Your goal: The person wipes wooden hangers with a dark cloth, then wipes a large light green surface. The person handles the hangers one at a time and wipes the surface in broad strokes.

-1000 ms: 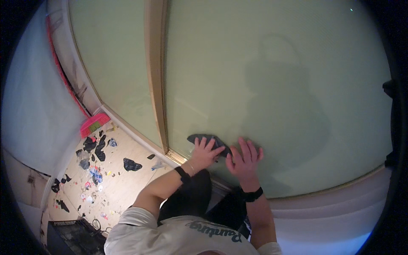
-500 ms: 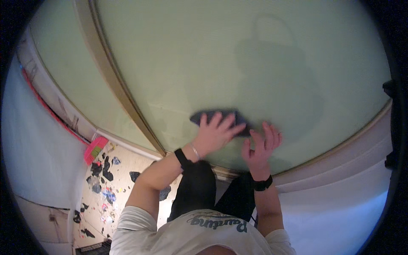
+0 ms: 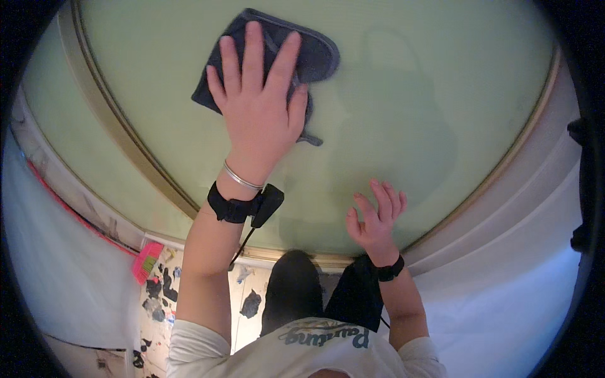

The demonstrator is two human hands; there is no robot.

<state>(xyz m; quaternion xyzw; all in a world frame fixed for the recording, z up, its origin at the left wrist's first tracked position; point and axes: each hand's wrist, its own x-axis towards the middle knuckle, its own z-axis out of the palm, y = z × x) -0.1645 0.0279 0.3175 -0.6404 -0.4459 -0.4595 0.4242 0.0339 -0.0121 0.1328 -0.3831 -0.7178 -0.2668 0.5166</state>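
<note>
My left hand (image 3: 258, 107) lies open on a dark grey cloth (image 3: 315, 57), its fingers spread wide. Beneath the palm, the cloth rests against a pale green, smooth panel (image 3: 416, 126), with folds and a small loop sticking out beside the thumb. Lower and to the right, my right hand (image 3: 376, 223) is held open with nothing in it, fingers slightly curled. It is near the panel's lower edge; whether it touches the panel I cannot tell.
A gold-coloured frame strip (image 3: 120, 120) borders the panel on the left. Dark scraps of plastic (image 3: 251, 304) litter the pale floor, near a pink broom head (image 3: 148, 261). White sheeting (image 3: 498, 302) hangs at the right.
My left hand has moved up and slightly left across the panel, carrying the cloth, which now spreads wider. My right hand has shifted slightly left and stays empty.
</note>
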